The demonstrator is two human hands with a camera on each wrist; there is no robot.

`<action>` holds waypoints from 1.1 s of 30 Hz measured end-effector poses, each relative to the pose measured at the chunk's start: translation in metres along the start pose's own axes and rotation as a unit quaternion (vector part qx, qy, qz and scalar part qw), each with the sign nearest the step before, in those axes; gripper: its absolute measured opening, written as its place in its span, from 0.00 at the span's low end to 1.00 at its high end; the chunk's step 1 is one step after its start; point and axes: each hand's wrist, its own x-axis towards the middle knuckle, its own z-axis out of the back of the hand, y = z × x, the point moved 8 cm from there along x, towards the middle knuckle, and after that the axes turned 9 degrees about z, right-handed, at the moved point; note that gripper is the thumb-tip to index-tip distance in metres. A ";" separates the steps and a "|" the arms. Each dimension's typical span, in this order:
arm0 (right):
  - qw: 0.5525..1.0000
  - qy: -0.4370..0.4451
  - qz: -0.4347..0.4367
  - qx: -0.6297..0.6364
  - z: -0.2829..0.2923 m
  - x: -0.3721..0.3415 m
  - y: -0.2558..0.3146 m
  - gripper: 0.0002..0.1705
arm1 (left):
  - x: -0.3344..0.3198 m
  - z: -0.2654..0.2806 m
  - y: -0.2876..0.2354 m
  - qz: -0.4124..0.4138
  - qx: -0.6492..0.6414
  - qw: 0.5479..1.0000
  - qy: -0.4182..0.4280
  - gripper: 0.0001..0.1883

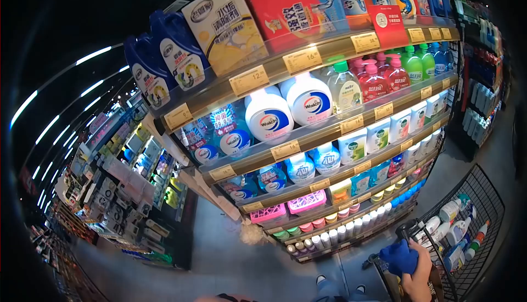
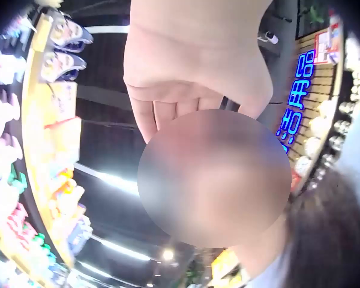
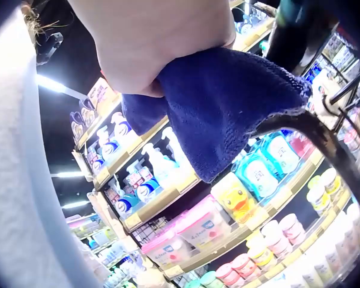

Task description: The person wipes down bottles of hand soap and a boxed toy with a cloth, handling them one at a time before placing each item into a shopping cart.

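Note:
In the head view, at the lower right, my right hand [image 1: 420,274] grips a dark blue cloth [image 1: 396,257] at the black handle of a wire shopping cart [image 1: 483,192]. The right wrist view has this hand [image 3: 162,42] over the same cloth, which hangs down beside the cart's black curved frame [image 3: 324,144]. My left hand [image 2: 198,60] shows in the left wrist view, raised palm toward the camera in front of a person's blurred face. Its fingertips are hidden by the blur, and the head view does not include it.
A tall shelf [image 1: 296,148] of soap bottles, tubes and boxes stands straight ahead. Several bottles [image 1: 458,230] lie in the cart. An aisle floor [image 1: 219,247] runs left of the shelf, with another stocked shelf [image 1: 121,192] beyond it.

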 end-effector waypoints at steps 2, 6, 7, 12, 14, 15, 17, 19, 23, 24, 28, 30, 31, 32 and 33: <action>0.995 -0.005 0.020 0.100 -0.018 0.012 0.002 0.26 | -0.036 0.022 0.036 0.184 0.093 0.977 -0.062 0.12; 0.988 -0.045 0.093 0.112 -0.061 0.058 0.042 0.19 | -0.118 0.066 0.157 0.408 0.258 0.870 -0.098 0.07; 0.982 -0.038 0.128 0.130 -0.075 0.068 0.050 0.18 | -0.137 0.075 0.183 0.439 0.296 0.843 -0.096 0.06; 0.979 0.037 0.145 0.141 -0.158 0.126 0.085 0.16 | -0.194 0.117 0.252 0.505 0.194 0.792 -0.282 0.11; 0.964 0.023 0.191 0.183 -0.181 0.151 0.109 0.17 | -0.178 0.119 0.250 0.454 0.313 0.801 -0.235 0.13; 0.961 0.033 0.210 0.178 -0.195 0.160 0.115 0.19 | -0.165 0.116 0.245 0.388 0.427 0.795 -0.186 0.15; 0.957 0.057 0.217 0.182 -0.221 0.176 0.120 0.24 | -0.172 0.119 0.255 0.382 0.432 0.795 -0.185 0.17; 0.954 0.056 0.219 0.198 -0.239 0.189 0.126 0.27 | -0.181 0.124 0.267 0.372 0.444 0.791 -0.195 0.21; 0.949 0.073 0.237 0.195 -0.256 0.205 0.136 0.35 | -0.188 0.123 0.284 0.377 0.457 0.788 -0.164 0.31; 0.947 0.075 0.256 0.180 -0.262 0.208 0.135 0.37 | -0.189 0.125 0.288 0.380 0.470 0.782 -0.149 0.36; 0.948 0.104 0.228 0.195 -0.276 0.221 0.140 0.38 | -0.191 0.134 0.304 0.436 0.464 0.760 -0.130 0.40; 0.946 0.114 0.218 0.209 -0.286 0.225 0.135 0.38 | -0.189 0.139 0.307 0.442 0.475 0.751 -0.124 0.40; 0.945 0.125 0.208 0.219 -0.291 0.226 0.131 0.38 | -0.189 0.140 0.311 0.449 0.483 0.742 -0.120 0.41; 0.947 0.122 0.207 0.214 -0.293 0.226 0.129 0.38 | -0.185 0.140 0.309 0.419 0.523 0.732 -0.121 0.40; 0.947 0.123 0.206 0.212 -0.295 0.225 0.127 0.38 | -0.184 0.139 0.310 0.420 0.522 0.732 -0.121 0.40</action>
